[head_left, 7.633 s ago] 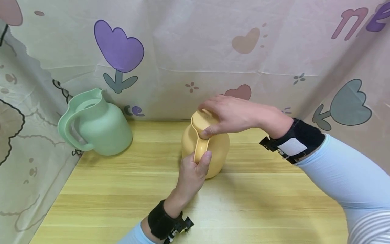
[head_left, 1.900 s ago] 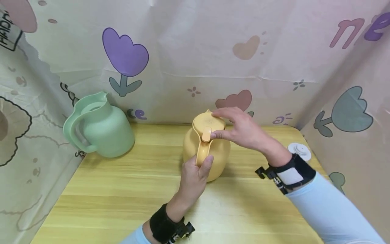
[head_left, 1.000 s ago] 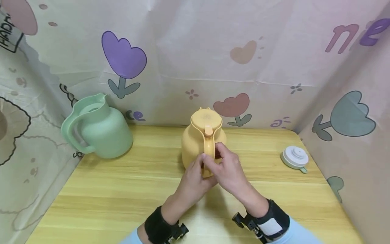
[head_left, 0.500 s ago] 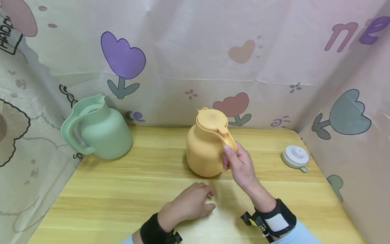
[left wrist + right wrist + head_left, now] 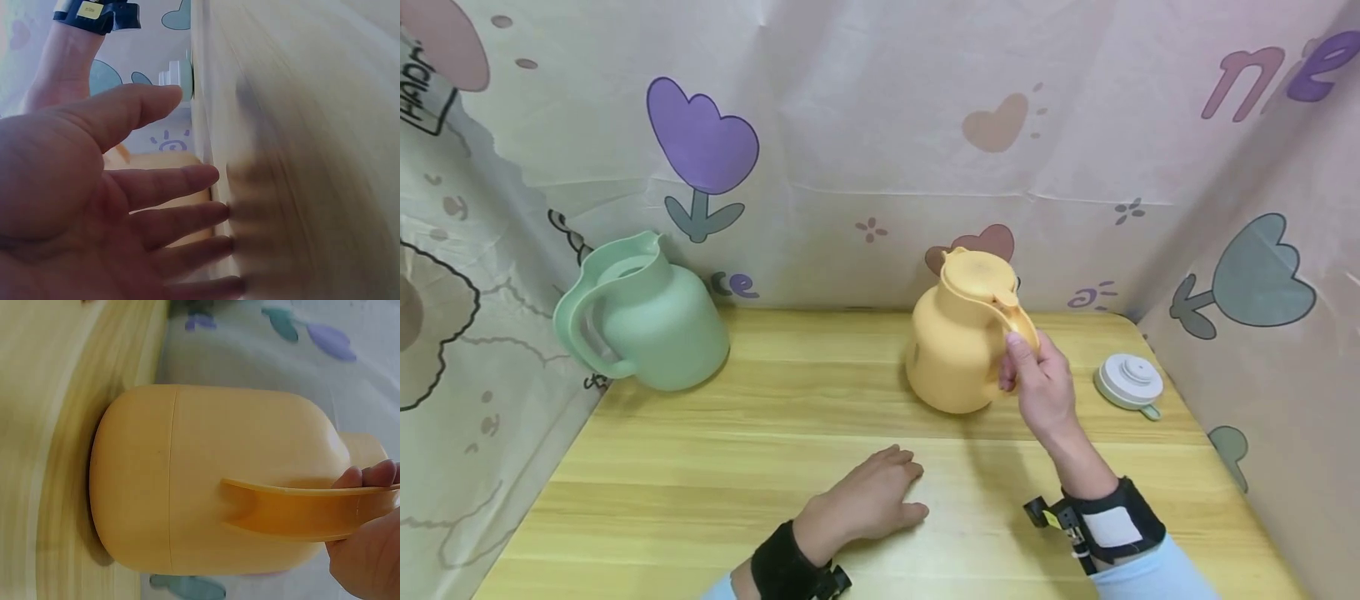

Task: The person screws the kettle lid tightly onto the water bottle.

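A yellow thermos jug point(image 5: 958, 350) with its lid point(image 5: 979, 273) in place stands upright right of the table's middle. My right hand point(image 5: 1047, 387) grips its handle point(image 5: 281, 509), fingers curled round it and thumb on top. In the right wrist view the jug's base is at the tabletop; whether it touches cannot be made out. My left hand point(image 5: 872, 496) lies near the front of the table, holding nothing. The left wrist view shows its spread fingers point(image 5: 178, 225) with the tips at the wood.
A green jug point(image 5: 670, 333) without a lid in its mouth stands at the back left. A white and green lid point(image 5: 1129, 381) lies upside down at the right edge of the wooden table point(image 5: 700, 500). Patterned cloth point(image 5: 865, 100) hangs behind and at both sides.
Earlier my left hand held the handle while my right hand worked at the yellow lid. My right hand then took the handle, my left let go, and the jug moved right.
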`<action>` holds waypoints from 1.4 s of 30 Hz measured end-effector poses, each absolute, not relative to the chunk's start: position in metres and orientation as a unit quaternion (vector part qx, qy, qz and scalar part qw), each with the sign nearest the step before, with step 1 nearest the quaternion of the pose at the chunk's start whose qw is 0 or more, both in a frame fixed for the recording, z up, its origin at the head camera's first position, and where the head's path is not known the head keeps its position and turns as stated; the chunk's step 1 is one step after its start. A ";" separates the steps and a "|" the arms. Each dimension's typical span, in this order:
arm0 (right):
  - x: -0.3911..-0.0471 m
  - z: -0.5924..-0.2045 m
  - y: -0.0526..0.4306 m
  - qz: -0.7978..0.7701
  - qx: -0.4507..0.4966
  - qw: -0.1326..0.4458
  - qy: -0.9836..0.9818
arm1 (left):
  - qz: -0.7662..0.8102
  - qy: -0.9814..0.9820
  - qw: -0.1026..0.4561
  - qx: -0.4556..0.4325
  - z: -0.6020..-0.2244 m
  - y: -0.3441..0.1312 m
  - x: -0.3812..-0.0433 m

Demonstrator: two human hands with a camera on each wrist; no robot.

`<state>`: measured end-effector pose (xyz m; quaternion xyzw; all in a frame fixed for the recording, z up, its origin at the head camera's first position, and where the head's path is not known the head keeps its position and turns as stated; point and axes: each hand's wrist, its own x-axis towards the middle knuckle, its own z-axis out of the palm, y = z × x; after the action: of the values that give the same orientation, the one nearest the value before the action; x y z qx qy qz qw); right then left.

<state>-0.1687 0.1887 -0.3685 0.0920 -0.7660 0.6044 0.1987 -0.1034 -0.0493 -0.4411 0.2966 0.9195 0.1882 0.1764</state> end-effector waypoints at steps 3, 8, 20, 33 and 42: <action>-0.174 -0.368 0.205 0.604 0.058 0.215 -0.765 | 0.187 0.919 0.175 0.299 -0.440 -0.050 -0.104; -0.183 -0.367 0.234 0.588 -0.009 0.241 -0.772 | 0.185 0.919 0.175 0.302 -0.438 -0.050 -0.104; -0.212 -0.367 0.292 0.605 -0.095 0.288 -0.736 | 0.187 0.920 0.182 0.292 -0.434 -0.052 -0.103; -0.222 -0.367 0.309 0.593 -0.139 0.301 -0.734 | 0.192 0.919 0.187 0.288 -0.436 -0.052 -0.102; -0.223 -0.364 0.309 0.585 -0.142 0.299 -0.740 | 0.190 0.919 0.178 0.295 -0.435 -0.053 -0.103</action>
<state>-0.2229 0.3094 -0.3637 -0.1419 -0.7402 0.5853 0.2991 -0.1025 -0.0529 -0.4349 0.2947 0.9195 0.1897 0.1781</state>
